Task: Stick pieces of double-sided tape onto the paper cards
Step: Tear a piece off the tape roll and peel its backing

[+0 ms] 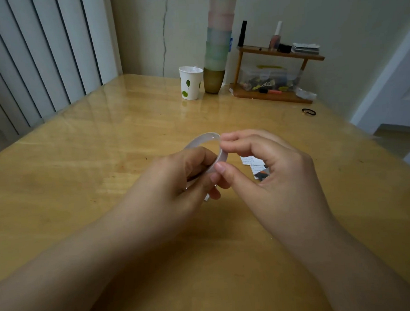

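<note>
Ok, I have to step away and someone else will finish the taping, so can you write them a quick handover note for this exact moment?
Left hand: grips the tape roll, held above the table.
Right hand: thumb and forefinger pinch at the roll's rim, apparently picking at the tape end.
Paper cards: lying on the table beyond the right hand, partly hidden by it.
Done: roll picked up; no pulled-out strip visible, and no tape visible on the cards.
Left: free the end, pull off pieces, stick them onto the cards.
</note>
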